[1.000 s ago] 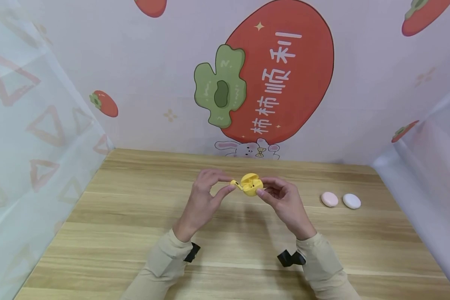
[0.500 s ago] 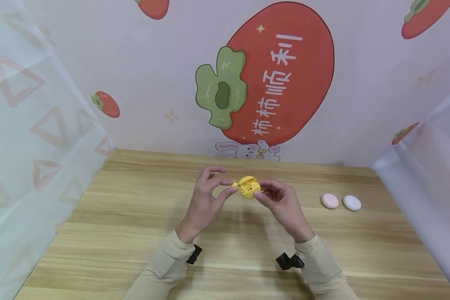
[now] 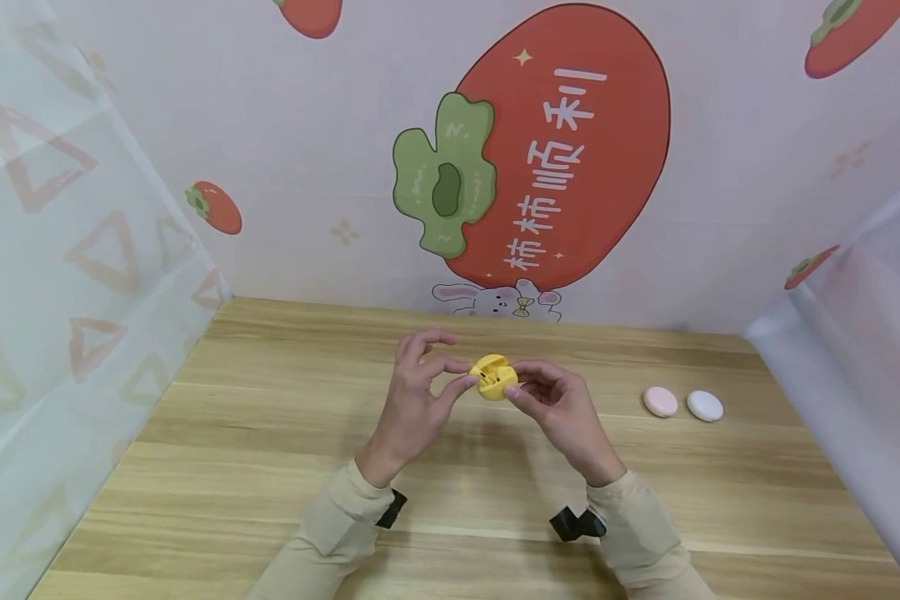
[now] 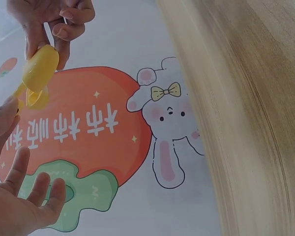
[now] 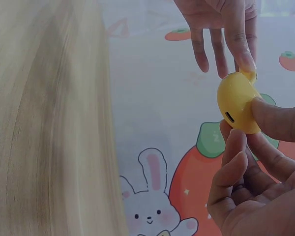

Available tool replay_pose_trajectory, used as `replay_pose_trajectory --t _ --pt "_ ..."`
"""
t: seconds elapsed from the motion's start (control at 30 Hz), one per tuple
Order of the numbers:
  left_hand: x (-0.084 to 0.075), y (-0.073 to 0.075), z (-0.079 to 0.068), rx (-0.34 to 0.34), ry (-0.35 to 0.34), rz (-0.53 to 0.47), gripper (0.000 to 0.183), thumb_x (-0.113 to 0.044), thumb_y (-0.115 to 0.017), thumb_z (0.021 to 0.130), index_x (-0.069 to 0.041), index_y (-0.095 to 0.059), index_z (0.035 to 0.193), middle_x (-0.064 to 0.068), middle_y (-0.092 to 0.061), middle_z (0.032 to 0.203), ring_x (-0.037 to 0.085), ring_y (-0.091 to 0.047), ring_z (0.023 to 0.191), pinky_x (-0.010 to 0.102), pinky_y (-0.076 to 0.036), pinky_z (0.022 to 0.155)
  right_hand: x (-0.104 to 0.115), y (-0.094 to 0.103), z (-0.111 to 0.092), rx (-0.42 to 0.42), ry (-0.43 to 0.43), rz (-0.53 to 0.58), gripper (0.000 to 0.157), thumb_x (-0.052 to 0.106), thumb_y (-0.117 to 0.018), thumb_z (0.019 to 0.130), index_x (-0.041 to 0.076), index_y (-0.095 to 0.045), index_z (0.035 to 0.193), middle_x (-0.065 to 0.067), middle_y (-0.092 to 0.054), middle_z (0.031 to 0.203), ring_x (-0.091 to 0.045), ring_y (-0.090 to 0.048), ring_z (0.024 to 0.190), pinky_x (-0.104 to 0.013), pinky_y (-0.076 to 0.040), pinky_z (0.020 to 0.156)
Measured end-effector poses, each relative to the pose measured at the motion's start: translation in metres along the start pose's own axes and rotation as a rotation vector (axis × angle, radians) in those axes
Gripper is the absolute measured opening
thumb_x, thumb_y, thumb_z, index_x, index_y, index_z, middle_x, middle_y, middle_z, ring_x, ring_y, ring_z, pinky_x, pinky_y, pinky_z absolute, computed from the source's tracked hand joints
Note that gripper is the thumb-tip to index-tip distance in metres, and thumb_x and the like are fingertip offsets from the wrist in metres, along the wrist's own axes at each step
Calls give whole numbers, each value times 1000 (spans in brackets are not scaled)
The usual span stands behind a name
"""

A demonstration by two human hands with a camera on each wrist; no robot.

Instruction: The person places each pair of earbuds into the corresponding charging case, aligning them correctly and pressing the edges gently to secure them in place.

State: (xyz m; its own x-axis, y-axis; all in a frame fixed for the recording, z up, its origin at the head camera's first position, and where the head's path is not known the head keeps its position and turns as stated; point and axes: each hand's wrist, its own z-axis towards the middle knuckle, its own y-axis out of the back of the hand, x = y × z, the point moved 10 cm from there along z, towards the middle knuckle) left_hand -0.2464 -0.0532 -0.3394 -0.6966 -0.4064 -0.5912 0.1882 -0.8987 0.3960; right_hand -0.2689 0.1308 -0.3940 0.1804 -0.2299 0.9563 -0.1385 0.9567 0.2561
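Observation:
My right hand (image 3: 570,412) grips a small round yellow earbud case (image 3: 505,380) between thumb and fingers, held up over the table with its lid raised. A dark charging slot shows on the case's outside in the right wrist view. Between thumb and index finger, my left hand (image 3: 411,404) pinches a yellow earbud (image 4: 20,106), mostly hidden by the fingertips in the head view. Its stem points toward the case opening, right at the rim. The left hand's other fingers are spread away from the case. Another yellow earbud part with a dark spot shows inside the case.
A pink round case (image 3: 660,402) and a white round case (image 3: 705,406) lie side by side on the wooden table (image 3: 270,417), right of my hands. A printed backdrop (image 3: 307,125) stands along the table's far edge, with sheeting at both sides.
The left hand has brought the earbud rightward from beside the case to its opening. The case has shifted slightly left in the right hand, still held with its lid raised.

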Motion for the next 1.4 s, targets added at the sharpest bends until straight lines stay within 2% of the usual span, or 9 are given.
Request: replay_pose_trajectory --t 0.5,0.97,1.4 --pt "-1 -7 -3 19 31 20 12 -7 -84 83 -1 -76 90 18 -59 124 36 -45 127 56 -39 105 0 -3 0 6 7 9 29 7 -74 94 1 -68 122 -13 -68 111 -26 -64 90 -26 -57 76" --pt "-2 -8 -3 17 38 15 12 -9 -84 84 -1 -76 88 18 -59 125 35 -44 128 57 -38 105 -1 -2 -1 -8 16 3 27 4 -73 93 1 -69 120 -13 -68 110 -25 -64 89 -25 -57 75" --pt "0 -9 -4 26 73 20 10 -10 -83 85 -3 -77 87 16 -59 124 33 -46 124 55 -41 101 1 -1 -1 -20 25 14 27 4 -73 94 -1 -68 120 -14 -68 108 -23 -64 89 -25 -57 75"
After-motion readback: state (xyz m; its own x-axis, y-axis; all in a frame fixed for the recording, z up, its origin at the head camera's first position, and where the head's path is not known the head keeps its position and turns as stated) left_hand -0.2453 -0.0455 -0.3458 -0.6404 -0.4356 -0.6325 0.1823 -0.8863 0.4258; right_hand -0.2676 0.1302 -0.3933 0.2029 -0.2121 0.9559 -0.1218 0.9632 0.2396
